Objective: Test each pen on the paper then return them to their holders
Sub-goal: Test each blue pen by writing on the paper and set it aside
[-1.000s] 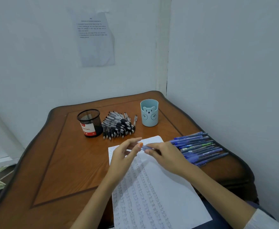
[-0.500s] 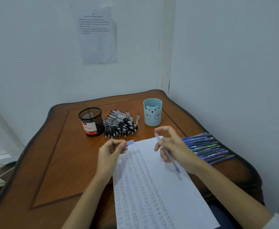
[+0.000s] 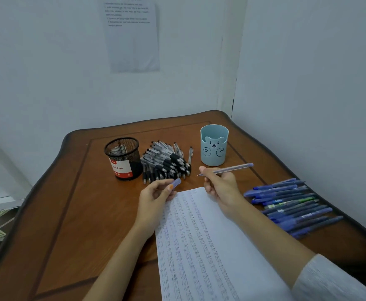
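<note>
The right hand [image 3: 221, 187] is gripping a blue pen [image 3: 227, 169] between the thumb and the curled fingers. The pen is lying almost level in the air, with its tip pointing to the left and its back end reaching to the right. It is passing just in front of the light blue holder [image 3: 214, 145], which has a bear face on it. The tip is showing a little beyond the far edge of the paper [image 3: 210, 246] and is not touching it.

The left hand [image 3: 156, 194] is pinching the small blue cap [image 3: 176, 182] between the thumb and the fingertips, beside the far left corner of the paper. The two hands are staying apart – the cap is not on the pen.

The paper is lying flat on the wooden table [image 3: 69, 213] in front of the person, and rows of small pen marks are covering it. The right forearm is crossing over the sheet.

At the back of the table the black mesh holder [image 3: 123, 158] with a red and white label is standing upright. The pile of black pens [image 3: 167, 162] is lying between the two holders, with a single pen [image 3: 190, 155] just beside it. The row of blue pens [image 3: 290, 203] is lying on the right side of the table, near the wall. A printed sheet [image 3: 132, 35] is hanging on the wall behind.
</note>
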